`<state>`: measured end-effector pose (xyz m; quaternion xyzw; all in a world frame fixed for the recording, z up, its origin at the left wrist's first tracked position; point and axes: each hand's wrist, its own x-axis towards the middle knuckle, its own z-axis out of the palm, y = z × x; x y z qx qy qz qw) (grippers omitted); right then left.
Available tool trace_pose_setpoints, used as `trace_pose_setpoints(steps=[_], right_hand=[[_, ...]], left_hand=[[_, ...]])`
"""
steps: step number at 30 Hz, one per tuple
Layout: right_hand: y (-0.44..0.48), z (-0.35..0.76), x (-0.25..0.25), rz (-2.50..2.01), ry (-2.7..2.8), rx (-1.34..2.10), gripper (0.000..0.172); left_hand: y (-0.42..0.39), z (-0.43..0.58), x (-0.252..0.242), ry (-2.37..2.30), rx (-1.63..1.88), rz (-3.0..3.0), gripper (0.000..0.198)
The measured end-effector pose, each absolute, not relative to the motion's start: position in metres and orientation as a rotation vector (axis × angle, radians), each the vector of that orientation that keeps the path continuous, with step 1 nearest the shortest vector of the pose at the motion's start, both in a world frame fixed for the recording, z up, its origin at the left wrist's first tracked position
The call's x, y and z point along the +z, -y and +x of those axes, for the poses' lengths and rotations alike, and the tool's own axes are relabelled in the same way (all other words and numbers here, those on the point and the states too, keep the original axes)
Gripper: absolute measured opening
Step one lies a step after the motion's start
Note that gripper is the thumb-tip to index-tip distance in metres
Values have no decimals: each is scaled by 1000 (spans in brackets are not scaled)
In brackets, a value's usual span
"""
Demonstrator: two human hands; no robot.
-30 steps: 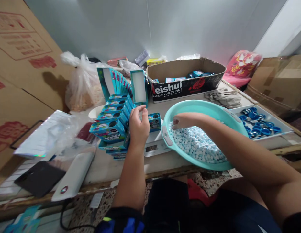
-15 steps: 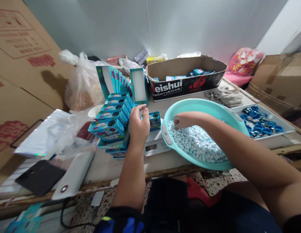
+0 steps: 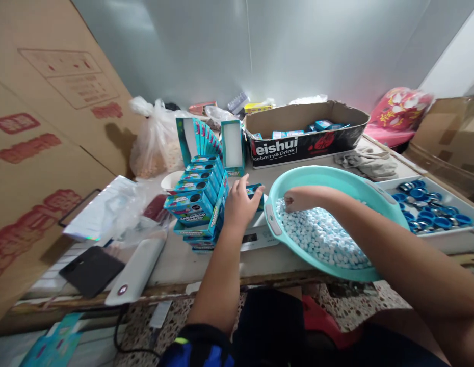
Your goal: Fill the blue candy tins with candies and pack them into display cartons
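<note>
My right hand [image 3: 300, 198] is inside a turquoise basin [image 3: 386, 196] at its left side, against a heap of small white and pale blue candies [image 3: 324, 237]. Its fingers are curled in, and whatever they hold is hidden. My left hand [image 3: 240, 203] has thumb and fingers apart, in front of a small blue box [image 3: 255, 189] above a white kitchen scale [image 3: 262, 238]. Part of that box is hidden by the hand. To the left of this hand stands a stack of blue candy boxes [image 3: 191, 208], with printed fronts facing me.
Behind are an open black carton [image 3: 275, 156] with blue boxes inside and upright blue cartons [image 3: 232, 145]. A white tray [image 3: 447, 232] of blue-rimmed round pieces lies right. Left are a plastic bag [image 3: 158, 135], a dark phone-like slab [image 3: 90, 270] and a white elongated device [image 3: 137, 270].
The view has shifted, so the whole scene sits lower and further right. My left hand has opened its fingers and moved over the small box. My right hand stays in the candies.
</note>
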<state>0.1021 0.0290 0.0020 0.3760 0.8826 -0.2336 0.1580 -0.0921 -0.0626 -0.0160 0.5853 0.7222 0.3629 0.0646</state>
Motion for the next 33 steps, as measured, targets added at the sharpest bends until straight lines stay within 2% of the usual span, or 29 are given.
trace_pose_setpoints(steps=[3, 5, 10, 16, 21, 24, 27, 29, 33], right_hand=[[-32, 102, -1, 1067, -2524, -676, 18], [-34, 102, -4, 1067, -2518, -692, 19], [-41, 101, -12, 1086, -2518, -718, 25], [-39, 99, -11, 1053, -2531, -713, 29], [-34, 96, -12, 1026, -2555, -686, 26], [-32, 95, -14, 1007, -2581, -668, 24], [-31, 94, -15, 997, -2601, -674, 21], [-31, 94, -14, 997, -2607, -691, 21], [-32, 96, -15, 1009, -2592, -708, 22]], left_hand=[[63, -92, -19, -2241, 1001, 1848, 63], [61, -94, -23, -2264, 979, 1891, 56], [65, -95, -24, -2211, 1220, 2134, 36], [129, -96, 49, -2100, 1686, 2760, 37], [185, -134, 90, -2091, 1304, 3095, 41], [204, -164, 80, -2333, 1136, 3064, 39], [212, -181, 63, -2501, 1296, 2871, 38], [210, -186, 54, -2515, 1418, 2830, 40], [205, -185, 41, -2393, 1350, 3004, 42]])
